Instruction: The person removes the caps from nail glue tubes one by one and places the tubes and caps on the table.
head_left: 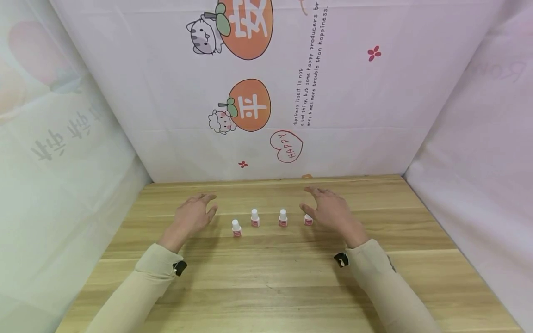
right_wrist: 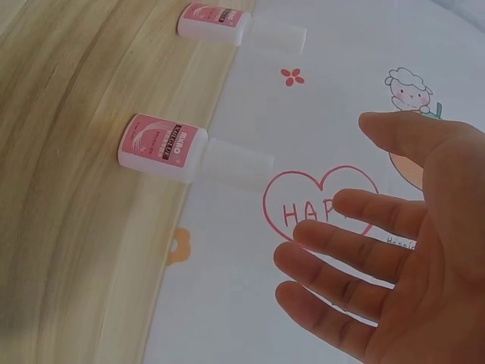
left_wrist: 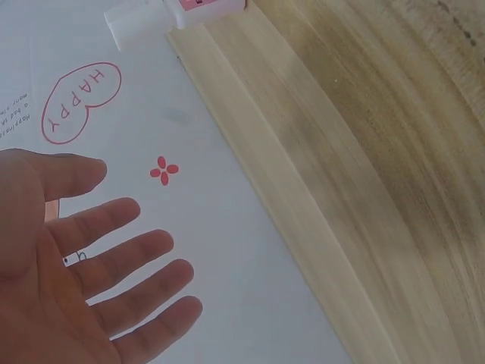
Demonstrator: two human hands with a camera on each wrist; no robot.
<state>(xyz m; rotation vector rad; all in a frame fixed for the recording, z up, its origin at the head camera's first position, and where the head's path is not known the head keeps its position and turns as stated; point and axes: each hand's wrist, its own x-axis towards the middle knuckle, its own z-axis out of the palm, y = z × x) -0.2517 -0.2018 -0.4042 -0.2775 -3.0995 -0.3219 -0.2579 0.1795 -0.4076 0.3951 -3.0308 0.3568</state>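
Observation:
Several small white nail glue bottles with pink labels stand upright in a loose row on the wooden table. The leftmost bottle [head_left: 236, 229] sits slightly nearer than the two middle ones, a left-middle bottle [head_left: 255, 219] and a right-middle bottle [head_left: 283, 219]. My left hand [head_left: 192, 216] hovers left of the row, fingers spread and holding nothing. At the other end, my right hand [head_left: 333, 212] is held over the table with relaxed, spread fingers, its thumb partly hiding the rightmost bottle [head_left: 308, 221]. The right wrist view shows a labelled bottle [right_wrist: 163, 148] beyond the empty palm.
A white printed sheet [head_left: 354, 115] with cartoon fruit and lettering rises behind the table [head_left: 266, 277]. White cloth walls close in the left side [head_left: 62, 199] and right side [head_left: 470, 162]. Black straps show at both sleeve cuffs.

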